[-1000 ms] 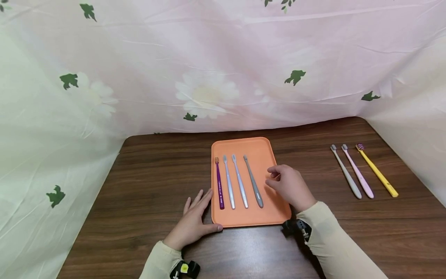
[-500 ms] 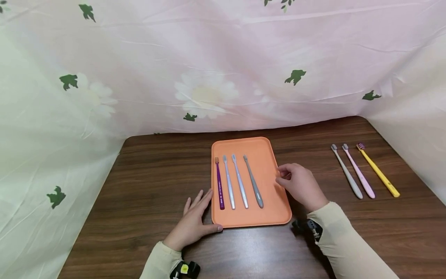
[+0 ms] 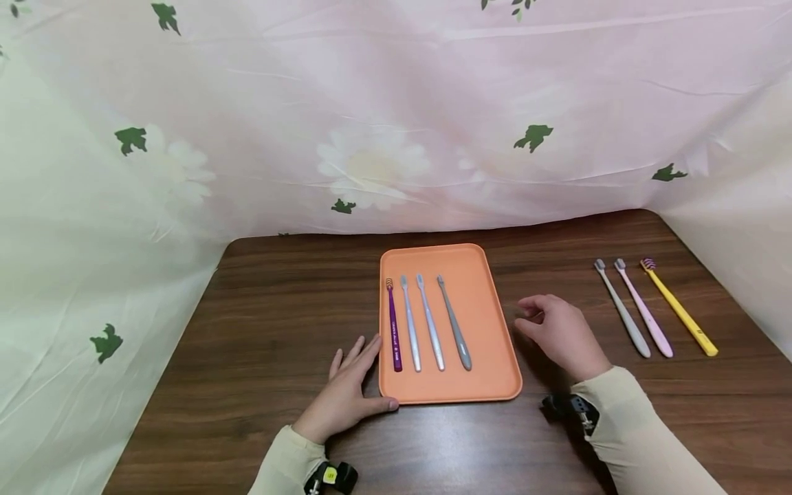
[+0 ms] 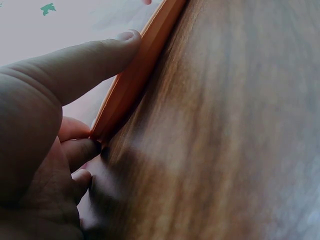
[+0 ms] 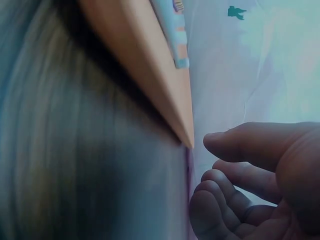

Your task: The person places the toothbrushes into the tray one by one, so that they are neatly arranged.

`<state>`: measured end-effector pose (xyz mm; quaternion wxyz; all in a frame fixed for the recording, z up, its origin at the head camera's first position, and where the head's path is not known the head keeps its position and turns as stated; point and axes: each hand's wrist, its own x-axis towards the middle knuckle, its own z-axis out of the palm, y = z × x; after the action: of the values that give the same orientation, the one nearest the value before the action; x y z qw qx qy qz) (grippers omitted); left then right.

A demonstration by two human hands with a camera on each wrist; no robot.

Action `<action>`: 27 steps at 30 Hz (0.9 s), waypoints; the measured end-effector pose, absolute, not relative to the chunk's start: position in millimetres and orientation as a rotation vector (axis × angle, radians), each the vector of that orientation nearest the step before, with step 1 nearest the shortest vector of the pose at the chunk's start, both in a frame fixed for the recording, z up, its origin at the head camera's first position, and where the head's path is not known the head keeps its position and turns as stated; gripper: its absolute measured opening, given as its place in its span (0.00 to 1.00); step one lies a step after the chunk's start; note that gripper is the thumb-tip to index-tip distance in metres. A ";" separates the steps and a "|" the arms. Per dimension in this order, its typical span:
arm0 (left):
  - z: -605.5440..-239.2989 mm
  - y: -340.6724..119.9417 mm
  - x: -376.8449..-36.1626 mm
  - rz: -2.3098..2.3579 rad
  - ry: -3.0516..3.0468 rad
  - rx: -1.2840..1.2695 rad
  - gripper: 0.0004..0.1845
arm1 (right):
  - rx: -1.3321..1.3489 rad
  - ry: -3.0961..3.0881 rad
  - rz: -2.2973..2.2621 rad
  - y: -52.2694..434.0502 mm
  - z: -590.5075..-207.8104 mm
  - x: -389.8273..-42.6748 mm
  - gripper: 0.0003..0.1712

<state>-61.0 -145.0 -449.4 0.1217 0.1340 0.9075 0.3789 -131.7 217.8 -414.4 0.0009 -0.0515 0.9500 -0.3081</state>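
The orange tray (image 3: 489,323) lay flat on the dark wooden table (image 3: 247,344), between the two hands. The left hand (image 3: 346,399) rested at its near left corner, fingers straight and laid along the left rim, thumb (image 4: 95,60) pressed against the near edge; this looked like a bracing touch to keep the tray from sliding. Just beyond those fingertips, inside the tray, four toothbrushes lay side by side with their heads away from the person: a purple toothbrush (image 3: 393,326) nearest the left hand, then two pale toothbrushes (image 3: 421,323) and a grey toothbrush (image 3: 454,323). The right hand (image 3: 559,333) hovered just off the tray's right rim, empty, its fingers (image 5: 235,190) loosely curled and holding nothing. Further out past the right hand, three more toothbrushes (image 3: 650,309), grey, pink and yellow, lay in a row on the table, well apart from the tray.
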 end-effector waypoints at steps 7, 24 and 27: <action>-450.1 -143.4 -61.0 1.100 2.652 0.398 0.57 | -0.117 3.010 -0.909 236.0 -418.3 -126.5 0.22; -451.3 -144.8 -61.8 1.097 2.659 0.385 0.57 | -0.005 3.039 -0.892 264.3 -420.2 -127.7 0.24; -451.2 -144.8 -61.8 1.096 2.658 0.386 0.57 | 0.011 3.047 -0.894 269.6 -419.8 -128.6 0.24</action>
<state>-61.8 -144.8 -451.2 0.1202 0.1322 0.9095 0.3753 -128.6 269.6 -419.8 -0.0170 0.0035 0.9594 -0.2816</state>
